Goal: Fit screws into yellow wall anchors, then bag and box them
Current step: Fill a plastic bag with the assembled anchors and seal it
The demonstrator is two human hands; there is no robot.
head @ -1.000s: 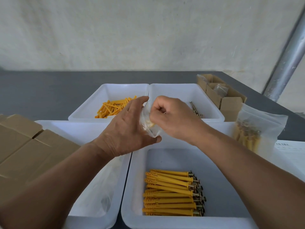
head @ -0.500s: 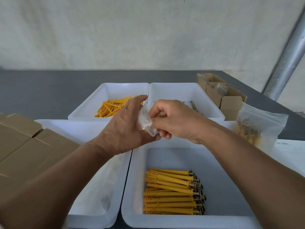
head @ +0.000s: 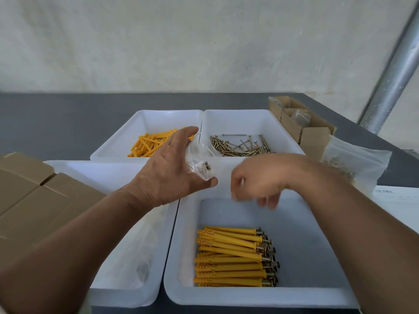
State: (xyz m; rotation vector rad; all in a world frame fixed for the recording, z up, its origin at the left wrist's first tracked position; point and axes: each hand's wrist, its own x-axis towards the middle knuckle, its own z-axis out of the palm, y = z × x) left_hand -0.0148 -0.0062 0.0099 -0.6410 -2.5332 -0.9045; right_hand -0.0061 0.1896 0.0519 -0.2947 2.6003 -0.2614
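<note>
From the head view, the left hand is raised near the middle of the table. Its thumb and fingers are curled round a small clear bag with a few screws lying at the bottom. Just at 3 o'clock from it, and apart from the bag, the right hand hangs over the far edge of the near right tray. It is blurred, and its fingers droop loosely curled with nothing in them that I can make out.

In that tray, at 6 o'clock, lies a neat stack of fitted anchors, yellow with the screw heads pointing to 3 o'clock. At 11 o'clock, the far left tray holds loose yellow anchors. Touching it at 12 o'clock is the far right tray with a heap of bare screws. The near left tray, at 7 o'clock, has clear plastic bags in it.

Closed cardboard boxes sit at 9 o'clock. Open small boxes stand at 1 o'clock, with a larger zip bag propped at 3 o'clock beside a sheet of paper. A metal pole slants up at 2 o'clock.
</note>
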